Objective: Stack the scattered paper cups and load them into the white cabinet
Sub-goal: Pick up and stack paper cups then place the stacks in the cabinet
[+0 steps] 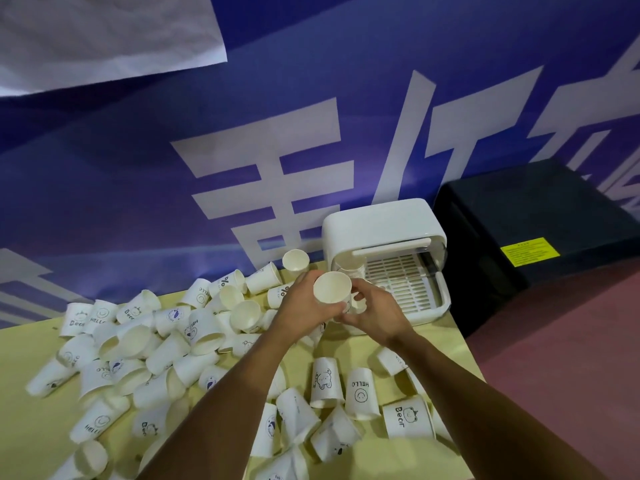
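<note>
Just in front of the open white cabinet [381, 220], left hand [304, 303] & right hand [377, 315] both curl fingers round one paper cup [332, 287], mouth up. Risks: too hard a squeeze crumples its thin wall; forearms may sweep loose cups [204, 330] off the table [17, 348].

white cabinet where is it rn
In the head view, the white cabinet sits at the table's far right corner against the blue banner, beside the black box.
</note>
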